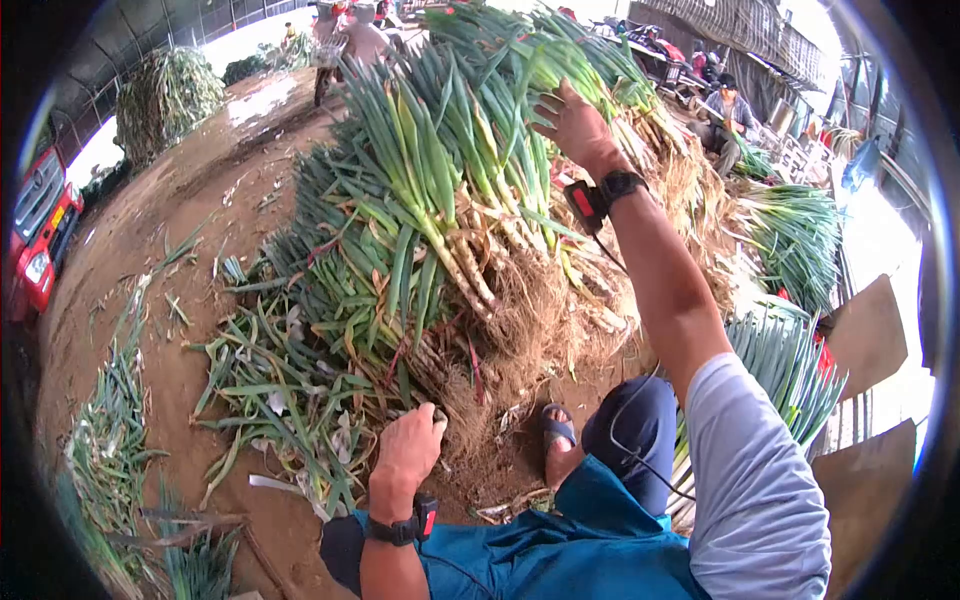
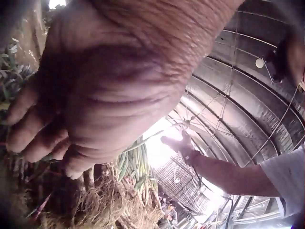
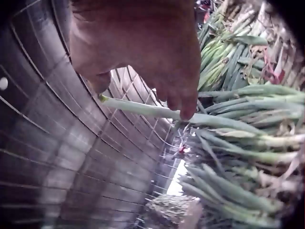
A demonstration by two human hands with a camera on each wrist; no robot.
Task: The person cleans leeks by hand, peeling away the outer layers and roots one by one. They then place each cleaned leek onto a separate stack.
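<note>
A big heap of green onions (image 1: 430, 150) lies in front of me, leaves up and left, roots toward me. My right hand (image 1: 580, 125) reaches over the leaves at its upper part with fingers apart. In the right wrist view, one green leaf (image 3: 143, 109) crosses under that hand (image 3: 138, 52), by its fingertips; whether they touch it I cannot tell. My left hand (image 1: 411, 445) is low, beside the roots (image 1: 465, 405) at the heap's near edge. Its fingers hang loosely bent in the left wrist view, where the palm (image 2: 114, 100) fills much of the picture, and no held thing shows.
Loose leaves (image 1: 285, 390) litter the soil at the left. More onions (image 1: 780, 370) lie to my right beside cardboard (image 1: 868, 325). A person (image 1: 728, 120) sits at the back right. A red truck (image 1: 45, 230) and another heap (image 1: 168, 100) stand at the far left.
</note>
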